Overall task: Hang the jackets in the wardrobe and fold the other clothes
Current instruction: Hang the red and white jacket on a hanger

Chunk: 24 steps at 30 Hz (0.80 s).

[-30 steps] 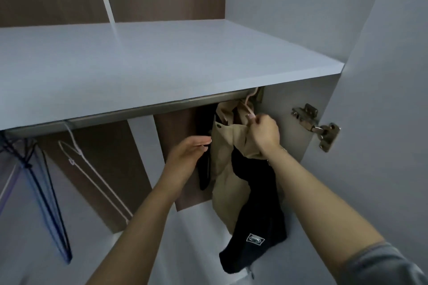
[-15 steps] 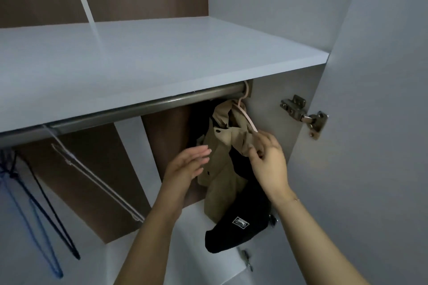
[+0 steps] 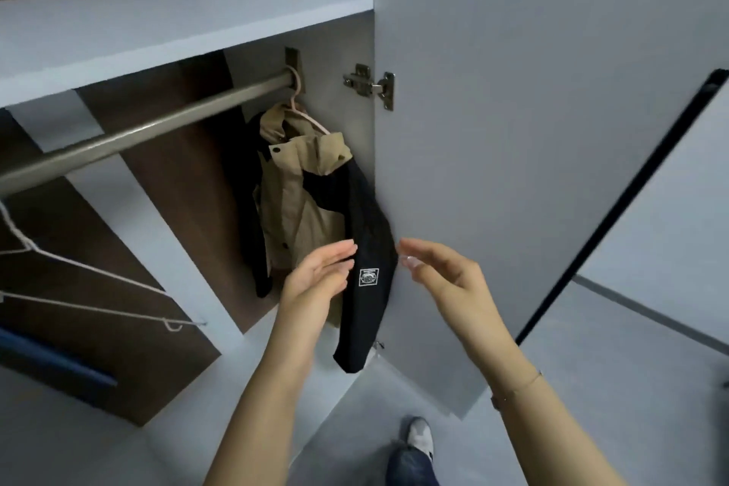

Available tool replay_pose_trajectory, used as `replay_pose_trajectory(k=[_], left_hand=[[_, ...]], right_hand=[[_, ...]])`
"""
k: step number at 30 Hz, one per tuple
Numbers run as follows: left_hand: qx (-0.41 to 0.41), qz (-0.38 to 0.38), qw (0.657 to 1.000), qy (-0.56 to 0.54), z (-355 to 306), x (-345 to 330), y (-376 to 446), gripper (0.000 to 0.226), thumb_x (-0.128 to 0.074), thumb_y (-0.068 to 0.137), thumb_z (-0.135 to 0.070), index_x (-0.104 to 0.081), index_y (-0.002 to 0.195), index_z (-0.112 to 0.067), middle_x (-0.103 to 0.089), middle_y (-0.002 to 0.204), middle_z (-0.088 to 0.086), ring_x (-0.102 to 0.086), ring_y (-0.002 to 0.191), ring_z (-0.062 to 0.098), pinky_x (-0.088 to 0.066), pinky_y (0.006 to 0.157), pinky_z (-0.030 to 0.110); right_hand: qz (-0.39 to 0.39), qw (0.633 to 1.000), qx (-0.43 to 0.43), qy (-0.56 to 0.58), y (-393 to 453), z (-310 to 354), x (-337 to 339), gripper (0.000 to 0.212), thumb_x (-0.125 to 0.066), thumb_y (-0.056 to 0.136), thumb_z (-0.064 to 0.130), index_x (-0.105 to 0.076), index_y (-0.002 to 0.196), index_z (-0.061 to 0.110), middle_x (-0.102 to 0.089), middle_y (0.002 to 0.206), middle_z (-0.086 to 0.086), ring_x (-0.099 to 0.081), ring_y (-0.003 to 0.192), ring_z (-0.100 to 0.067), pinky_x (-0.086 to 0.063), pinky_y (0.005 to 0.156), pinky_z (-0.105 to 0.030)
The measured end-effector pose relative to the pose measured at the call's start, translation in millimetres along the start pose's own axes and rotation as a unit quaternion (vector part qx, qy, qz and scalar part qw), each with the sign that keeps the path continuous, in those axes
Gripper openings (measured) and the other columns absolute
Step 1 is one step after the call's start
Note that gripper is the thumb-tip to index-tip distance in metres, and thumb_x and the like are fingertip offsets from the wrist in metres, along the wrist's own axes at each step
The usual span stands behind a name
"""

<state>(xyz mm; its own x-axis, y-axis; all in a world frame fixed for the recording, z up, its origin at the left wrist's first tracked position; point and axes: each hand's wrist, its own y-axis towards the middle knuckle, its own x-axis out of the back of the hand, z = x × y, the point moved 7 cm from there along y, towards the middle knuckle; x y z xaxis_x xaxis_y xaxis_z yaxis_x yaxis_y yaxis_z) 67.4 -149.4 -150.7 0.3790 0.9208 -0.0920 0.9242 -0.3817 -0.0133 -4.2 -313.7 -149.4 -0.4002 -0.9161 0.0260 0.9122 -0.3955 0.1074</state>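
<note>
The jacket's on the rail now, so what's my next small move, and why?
Probably draw both hands back and turn for the next garment. The jacket hangs by its pink hanger on the rail, and the left hand and right hand are open, holding nothing.

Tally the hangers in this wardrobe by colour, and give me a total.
Pink hanger, carrying the jacket on the rail: 1
White hanger, bare: 1
Blue hanger, only partly in view: 1
Total: 3
</note>
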Motion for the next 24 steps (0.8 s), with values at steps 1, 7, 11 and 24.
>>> replay_pose_trajectory(k=[1, 7, 11, 24], left_hand=[[0.005, 0.019, 1.0, -0.001, 2, -14, -10, 0.032, -0.049, 0.096, 0.001, -0.066, 0.113, -0.021, -0.069, 0.116, -0.006, -0.063, 0.112, 0.006, -0.049, 0.1, 0.027], [0.014, 0.154, 0.988, 0.003, 1, -119, -57, 0.029, -0.051, 0.097, -0.002, -0.065, 0.115, -0.019, -0.07, 0.117, -0.005, -0.063, 0.111, 0.007, -0.048, 0.099, 0.027], [0.014, 0.248, 0.969, 0.016, 6, -199, -99, 0.027, -0.053, 0.096, -0.004, -0.067, 0.112, -0.02, -0.071, 0.115, -0.007, -0.063, 0.112, 0.007, -0.047, 0.098, 0.027], [0.047, 0.575, 0.813, 0.073, 73, -506, -391, 0.025, -0.056, 0.094, -0.007, -0.07, 0.105, -0.025, -0.071, 0.107, -0.012, -0.063, 0.107, 0.004, -0.048, 0.097, 0.025]], right_hand=[[-0.013, 1.0, -0.003, -0.004, -17, 2, 12, 0.026, -0.057, 0.095, 0.006, -0.07, 0.114, 0.018, -0.072, 0.109, 0.012, -0.065, 0.105, -0.001, -0.046, 0.085, -0.01], [-0.13, 0.991, -0.024, -0.016, -116, 12, 104, 0.029, -0.053, 0.095, 0.009, -0.069, 0.113, 0.026, -0.071, 0.111, 0.015, -0.064, 0.108, -0.004, -0.049, 0.094, -0.017], [-0.243, 0.97, -0.02, -0.004, -188, 18, 177, 0.03, -0.051, 0.096, 0.007, -0.07, 0.111, 0.025, -0.072, 0.109, 0.011, -0.067, 0.104, -0.008, -0.053, 0.093, -0.025], [-0.505, 0.859, -0.066, -0.047, -538, 22, 414, 0.028, -0.053, 0.096, 0.006, -0.069, 0.112, 0.022, -0.072, 0.109, 0.006, -0.069, 0.097, -0.013, -0.052, 0.082, -0.019]])
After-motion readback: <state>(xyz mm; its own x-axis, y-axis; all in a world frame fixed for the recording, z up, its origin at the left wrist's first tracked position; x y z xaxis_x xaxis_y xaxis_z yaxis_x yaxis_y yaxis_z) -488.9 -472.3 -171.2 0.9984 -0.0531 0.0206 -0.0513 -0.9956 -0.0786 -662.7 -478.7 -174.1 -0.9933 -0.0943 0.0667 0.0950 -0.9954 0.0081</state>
